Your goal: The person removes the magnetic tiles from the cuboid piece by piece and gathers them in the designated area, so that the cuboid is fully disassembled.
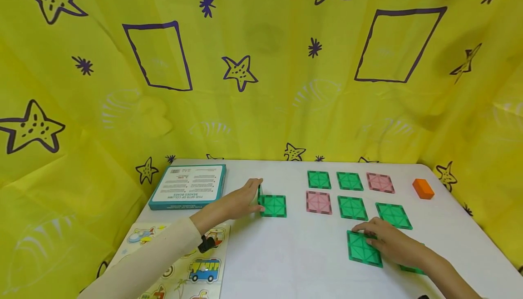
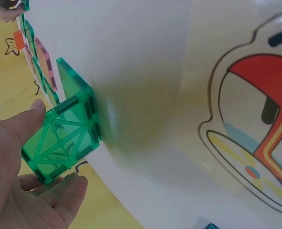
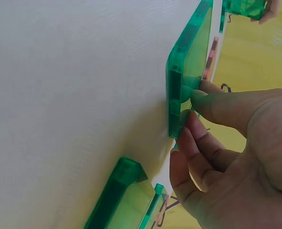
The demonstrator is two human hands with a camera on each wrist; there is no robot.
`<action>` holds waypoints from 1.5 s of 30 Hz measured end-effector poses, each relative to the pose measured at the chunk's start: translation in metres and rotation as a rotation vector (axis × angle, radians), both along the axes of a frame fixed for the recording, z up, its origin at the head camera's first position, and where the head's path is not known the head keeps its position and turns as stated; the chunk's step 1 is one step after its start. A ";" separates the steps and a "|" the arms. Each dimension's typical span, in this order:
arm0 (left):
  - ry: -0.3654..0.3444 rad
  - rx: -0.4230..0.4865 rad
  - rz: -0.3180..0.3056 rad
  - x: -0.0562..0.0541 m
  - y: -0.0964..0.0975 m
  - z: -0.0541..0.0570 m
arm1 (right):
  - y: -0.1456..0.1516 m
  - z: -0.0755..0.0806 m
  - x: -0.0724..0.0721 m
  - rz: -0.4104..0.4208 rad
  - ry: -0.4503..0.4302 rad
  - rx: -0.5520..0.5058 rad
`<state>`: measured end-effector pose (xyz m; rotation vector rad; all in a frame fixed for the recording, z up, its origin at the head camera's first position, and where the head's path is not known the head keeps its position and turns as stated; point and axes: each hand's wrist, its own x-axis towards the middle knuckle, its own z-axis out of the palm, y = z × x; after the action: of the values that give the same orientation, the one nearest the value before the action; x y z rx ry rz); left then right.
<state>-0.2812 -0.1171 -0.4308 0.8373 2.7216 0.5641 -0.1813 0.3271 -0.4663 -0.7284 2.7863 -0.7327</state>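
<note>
My left hand [image 1: 241,201] holds a green square magnetic tile [image 2: 59,138] on edge, thumb at one side and fingers at the other. This tile stands upright along the left edge of a flat green tile [image 1: 273,206], and the two appear to touch. At the front right, my right hand [image 1: 394,243] pinches another green magnetic tile [image 1: 361,252] by its right side, with the thumb and fingertips at its edge [image 3: 176,90]. A further green tile [image 1: 411,270] lies partly hidden under the right wrist.
Behind the right hand lie several flat green tiles [image 1: 353,208] and two pink tiles [image 1: 318,202]. An orange block [image 1: 423,189] sits at the far right. To the left are a teal-edged box [image 1: 188,185] and a vehicle picture puzzle board [image 1: 224,244]. A yellow patterned curtain [image 1: 265,108] surrounds the white table.
</note>
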 end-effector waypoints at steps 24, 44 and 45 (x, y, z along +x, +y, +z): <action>-0.014 0.007 -0.019 -0.003 0.001 -0.002 | -0.118 0.023 -0.069 0.038 0.011 0.059; 0.009 -0.022 -0.028 -0.004 0.004 0.001 | -0.212 0.017 -0.107 0.056 -0.052 0.170; 0.008 -0.022 -0.029 -0.004 0.004 0.000 | -0.214 0.017 -0.106 0.054 -0.051 0.177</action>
<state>-0.2853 -0.1135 -0.4304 0.8735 2.7132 0.5247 -0.2876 0.1134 -0.4489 -0.7361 2.7297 -0.4802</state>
